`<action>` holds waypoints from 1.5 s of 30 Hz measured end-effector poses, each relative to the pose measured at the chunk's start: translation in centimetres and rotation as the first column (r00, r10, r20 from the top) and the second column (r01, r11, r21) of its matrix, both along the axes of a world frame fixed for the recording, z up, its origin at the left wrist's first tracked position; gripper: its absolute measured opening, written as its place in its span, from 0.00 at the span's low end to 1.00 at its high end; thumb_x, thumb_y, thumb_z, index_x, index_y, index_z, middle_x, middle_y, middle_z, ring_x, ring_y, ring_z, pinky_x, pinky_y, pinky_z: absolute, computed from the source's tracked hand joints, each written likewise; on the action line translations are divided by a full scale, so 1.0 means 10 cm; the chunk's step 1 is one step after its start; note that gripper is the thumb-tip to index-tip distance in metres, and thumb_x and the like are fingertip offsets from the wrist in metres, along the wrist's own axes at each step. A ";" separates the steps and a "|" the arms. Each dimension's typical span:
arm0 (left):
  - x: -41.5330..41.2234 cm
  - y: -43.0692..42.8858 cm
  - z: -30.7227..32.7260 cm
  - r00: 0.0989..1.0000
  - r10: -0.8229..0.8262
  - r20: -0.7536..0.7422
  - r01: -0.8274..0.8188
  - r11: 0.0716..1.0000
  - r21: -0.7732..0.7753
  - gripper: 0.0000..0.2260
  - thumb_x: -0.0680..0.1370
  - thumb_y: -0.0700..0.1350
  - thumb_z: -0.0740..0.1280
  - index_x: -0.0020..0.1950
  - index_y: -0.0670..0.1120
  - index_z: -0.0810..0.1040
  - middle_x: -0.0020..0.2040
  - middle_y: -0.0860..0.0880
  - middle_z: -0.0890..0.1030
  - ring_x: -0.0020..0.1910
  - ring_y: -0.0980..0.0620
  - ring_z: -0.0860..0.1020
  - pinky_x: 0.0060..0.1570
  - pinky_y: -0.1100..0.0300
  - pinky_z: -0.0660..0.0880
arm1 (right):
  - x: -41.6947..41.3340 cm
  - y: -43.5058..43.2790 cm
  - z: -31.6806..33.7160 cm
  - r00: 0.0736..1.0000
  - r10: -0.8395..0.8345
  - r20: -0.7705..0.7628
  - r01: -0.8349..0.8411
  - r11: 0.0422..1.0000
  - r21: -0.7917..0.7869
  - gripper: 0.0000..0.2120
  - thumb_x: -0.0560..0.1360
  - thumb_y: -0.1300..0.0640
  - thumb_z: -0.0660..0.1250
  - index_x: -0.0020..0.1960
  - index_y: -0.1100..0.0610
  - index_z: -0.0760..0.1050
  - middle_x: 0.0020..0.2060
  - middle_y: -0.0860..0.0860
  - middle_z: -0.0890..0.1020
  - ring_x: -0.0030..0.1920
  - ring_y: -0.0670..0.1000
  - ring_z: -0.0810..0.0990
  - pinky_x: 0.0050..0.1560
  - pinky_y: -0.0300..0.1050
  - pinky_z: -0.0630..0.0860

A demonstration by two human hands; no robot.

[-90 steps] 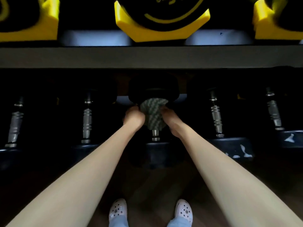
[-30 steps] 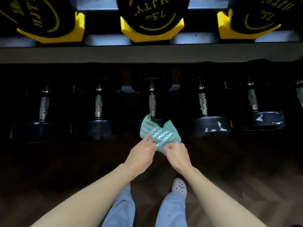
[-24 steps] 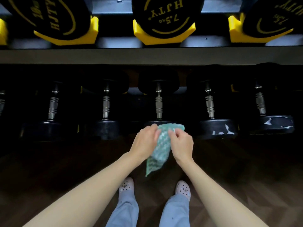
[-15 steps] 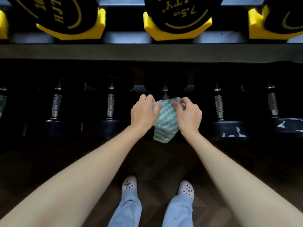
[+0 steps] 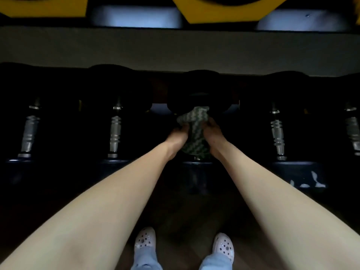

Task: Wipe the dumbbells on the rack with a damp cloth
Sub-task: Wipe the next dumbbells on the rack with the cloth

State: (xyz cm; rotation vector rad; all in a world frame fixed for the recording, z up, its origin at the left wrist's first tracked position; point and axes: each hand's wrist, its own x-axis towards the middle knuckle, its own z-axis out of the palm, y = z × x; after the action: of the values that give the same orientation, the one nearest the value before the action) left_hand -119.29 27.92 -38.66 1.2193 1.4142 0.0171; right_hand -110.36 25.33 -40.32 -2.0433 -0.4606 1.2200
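**Wiping the middle dumbbell, two hands on one cloth**

Reaching into the dim lower tier of a dumbbell rack [image 5: 175, 49], a person grips one green-and-white patterned cloth [image 5: 194, 131] with both hands. The left hand [image 5: 176, 138] clutches the cloth's left side and the right hand [image 5: 213, 135] its right side. The fingers of each are curled into the fabric, and the fingertips are lost in shadow.

The cloth is bunched around the handle of the middle dumbbell [image 5: 196, 172] and covers nearly all of it, with only a sliver of metal showing below the fabric. Five dumbbells line this tier, the wrapped one and four more with bare ridged metal handles. Two are on the left, the far-left dumbbell [image 5: 29, 131] and the near-left dumbbell [image 5: 115, 131]. Two are on the right, the near-right dumbbell [image 5: 277, 133] and the far-right dumbbell [image 5: 353, 131], which the frame edge cuts. White scuffs [image 5: 307, 182] mark the near-right one's front head.

Above the grey rail, two yellow cradles [image 5: 42, 6] [image 5: 224, 10] edge into view. Two white perforated clogs [image 5: 145, 239] [image 5: 223, 244] stand on the dark wooden floor [image 5: 185, 221] between the outstretched bare forearms.
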 end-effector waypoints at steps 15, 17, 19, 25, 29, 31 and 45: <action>0.03 -0.13 0.54 0.701 -0.675 -0.228 0.692 0.722 -0.010 0.14 0.80 0.37 0.57 0.66 0.38 0.71 0.63 0.41 0.74 0.61 0.44 0.73 0.43 0.63 0.65 | 0.31 -0.35 0.57 0.799 0.601 -0.025 -0.585 0.766 -0.265 0.17 0.79 0.58 0.61 0.65 0.63 0.70 0.56 0.59 0.77 0.41 0.50 0.74 0.31 0.27 0.69; 0.00 -0.19 0.71 0.627 -0.733 -0.265 0.765 0.644 0.027 0.11 0.80 0.41 0.59 0.58 0.39 0.76 0.54 0.43 0.77 0.52 0.45 0.73 0.37 0.64 0.62 | 0.31 -0.47 0.67 0.807 0.590 0.022 -0.569 0.787 -0.239 0.16 0.76 0.52 0.66 0.59 0.60 0.74 0.48 0.57 0.78 0.44 0.54 0.77 0.40 0.40 0.73; -0.05 -0.26 0.82 0.617 -0.722 -0.314 0.770 0.636 0.052 0.10 0.80 0.47 0.60 0.49 0.43 0.78 0.45 0.47 0.77 0.47 0.50 0.72 0.41 0.64 0.63 | 0.31 -0.60 0.74 0.817 0.569 0.096 -0.529 0.805 -0.267 0.16 0.74 0.48 0.66 0.54 0.60 0.77 0.43 0.54 0.77 0.44 0.53 0.76 0.42 0.44 0.73; -0.09 -0.47 1.07 0.729 -0.628 -0.271 0.677 0.719 0.157 0.11 0.79 0.52 0.62 0.40 0.47 0.74 0.36 0.51 0.74 0.40 0.52 0.74 0.33 0.63 0.67 | 0.50 -0.95 1.08 0.907 0.338 -0.251 -0.369 0.926 -0.084 0.13 0.75 0.53 0.67 0.56 0.59 0.78 0.49 0.53 0.83 0.51 0.52 0.81 0.57 0.48 0.77; 0.11 -0.63 1.23 0.909 -0.401 -0.112 0.416 0.884 0.213 0.15 0.76 0.57 0.63 0.44 0.45 0.77 0.40 0.50 0.78 0.39 0.52 0.77 0.35 0.62 0.70 | 0.79 -1.30 1.35 0.934 0.280 -0.222 -0.279 0.960 0.036 0.15 0.75 0.50 0.67 0.60 0.52 0.77 0.51 0.48 0.84 0.53 0.47 0.81 0.57 0.45 0.75; 0.25 -0.71 1.35 0.922 -0.387 -0.005 0.376 0.895 0.241 0.16 0.75 0.56 0.65 0.38 0.43 0.75 0.36 0.50 0.77 0.35 0.53 0.75 0.36 0.61 0.69 | 0.95 -1.46 1.47 0.944 0.247 -0.218 -0.235 0.969 0.080 0.16 0.74 0.51 0.68 0.60 0.55 0.76 0.52 0.49 0.83 0.54 0.47 0.81 0.57 0.44 0.74; 1.81 -1.25 1.80 0.813 -0.582 -0.002 0.435 0.605 0.667 0.12 0.77 0.51 0.65 0.43 0.43 0.79 0.37 0.46 0.79 0.35 0.52 0.74 0.40 0.58 0.69 | 2.18 -2.26 1.77 0.881 -0.466 0.076 0.430 0.858 0.280 0.08 0.75 0.55 0.66 0.52 0.50 0.70 0.47 0.50 0.75 0.50 0.54 0.78 0.49 0.51 0.77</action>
State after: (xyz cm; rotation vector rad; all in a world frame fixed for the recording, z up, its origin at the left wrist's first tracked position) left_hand -101.20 15.47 -20.67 2.1129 0.8136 0.2523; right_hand -88.57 2.75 -22.61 -1.8770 -0.1723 0.6970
